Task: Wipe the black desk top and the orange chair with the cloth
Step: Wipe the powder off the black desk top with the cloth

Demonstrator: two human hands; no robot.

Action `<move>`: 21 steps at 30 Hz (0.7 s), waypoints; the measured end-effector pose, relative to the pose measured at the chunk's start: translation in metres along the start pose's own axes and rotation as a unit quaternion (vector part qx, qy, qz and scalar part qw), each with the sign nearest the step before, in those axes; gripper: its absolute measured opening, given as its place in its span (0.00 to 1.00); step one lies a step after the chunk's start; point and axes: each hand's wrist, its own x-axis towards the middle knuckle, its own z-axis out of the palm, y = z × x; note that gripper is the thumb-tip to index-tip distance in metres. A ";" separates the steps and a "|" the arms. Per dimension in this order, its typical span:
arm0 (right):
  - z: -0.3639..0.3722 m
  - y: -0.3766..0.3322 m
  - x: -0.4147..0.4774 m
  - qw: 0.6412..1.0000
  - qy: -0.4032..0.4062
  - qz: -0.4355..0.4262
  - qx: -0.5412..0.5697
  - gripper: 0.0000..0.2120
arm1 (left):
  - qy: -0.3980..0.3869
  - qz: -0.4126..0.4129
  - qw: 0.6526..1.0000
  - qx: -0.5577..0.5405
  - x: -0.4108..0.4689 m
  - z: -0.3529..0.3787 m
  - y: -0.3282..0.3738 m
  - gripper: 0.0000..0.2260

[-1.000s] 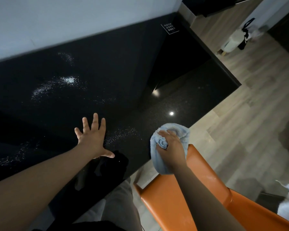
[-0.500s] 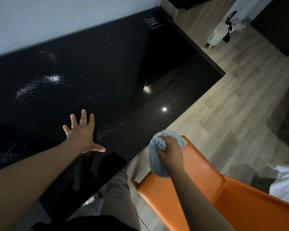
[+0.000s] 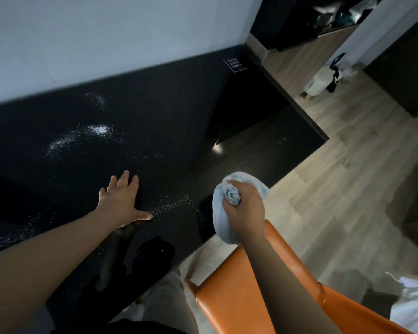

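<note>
Cloth [image 3: 251, 180] one, desk top [image 3: 155, 131] one, orange chair [image 3: 227, 297] one, hands [image 3: 122, 201] [image 3: 246, 208] two

The left hand [image 3: 123, 201] is lying flat with fingers spread on the black desk top [image 3: 58, 165], which is showing white speckled patches, while the right hand [image 3: 245, 208] is gripping a bunched light blue cloth [image 3: 221, 220] at the desk's near edge, just above the orange chair [image 3: 229, 295].

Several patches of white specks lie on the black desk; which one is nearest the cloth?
The faint patch beside the thumb of the left hand, between that hand and the cloth. The brighter patches lie farther back, toward the wall.
</note>
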 end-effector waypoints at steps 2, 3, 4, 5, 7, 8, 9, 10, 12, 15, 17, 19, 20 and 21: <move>0.006 -0.026 0.020 0.999 0.015 -0.035 0.012 0.18 | 0.005 -0.017 1.000 -0.007 0.000 -0.008 -0.010 0.54; 0.009 -0.039 0.031 0.998 0.017 -0.052 0.018 0.18 | 0.007 -0.027 1.000 -0.013 0.000 -0.013 -0.016 0.53; 0.012 -0.052 0.042 0.997 0.017 -0.070 0.022 0.19 | 0.012 -0.037 0.999 -0.021 0.000 -0.017 -0.022 0.52; 0.016 -0.066 0.054 0.996 0.013 -0.086 0.023 0.19 | 0.019 -0.047 0.998 -0.030 0.000 -0.020 -0.029 0.52; 0.023 -0.092 0.077 0.993 -0.005 -0.117 0.019 0.19 | 0.029 -0.066 0.996 -0.048 0.000 -0.026 -0.042 0.50; 0.027 -0.104 0.089 0.991 -0.012 -0.133 0.019 0.19 | 0.031 -0.076 0.995 -0.055 0.000 -0.029 -0.049 0.49; 0.031 -0.115 0.099 0.989 -0.016 -0.148 0.020 0.19 | 0.032 -0.085 0.994 -0.061 0.001 -0.030 -0.055 0.49; 0.036 -0.125 0.109 0.986 -0.020 -0.163 0.021 0.19 | 0.032 -0.094 0.993 -0.066 0.002 -0.031 -0.061 0.49; 0.045 -0.143 0.130 0.982 -0.034 -0.185 0.021 0.19 | 0.036 -0.113 0.990 -0.072 0.005 -0.030 -0.072 0.49; 0.058 -0.167 0.162 0.974 -0.051 -0.219 0.002 0.19 | 0.041 -0.137 0.986 -0.087 0.013 -0.029 -0.087 0.50; 0.068 -0.182 0.183 0.970 -0.051 -0.239 0.000 0.18 | 0.042 -0.156 0.982 -0.097 0.020 -0.031 -0.094 0.52; 0.082 -0.196 0.204 0.966 -0.055 -0.254 0.012 0.16 | 0.036 -0.172 0.979 -0.100 0.028 -0.033 -0.100 0.54; 0.089 -0.202 0.213 0.964 -0.060 -0.257 0.020 0.14 | 0.029 -0.176 0.979 -0.101 0.032 -0.035 -0.102 0.55; 0.097 -0.209 0.223 0.963 -0.064 -0.261 0.025 0.13 | 0.021 -0.178 0.978 -0.104 0.036 -0.036 -0.104 0.57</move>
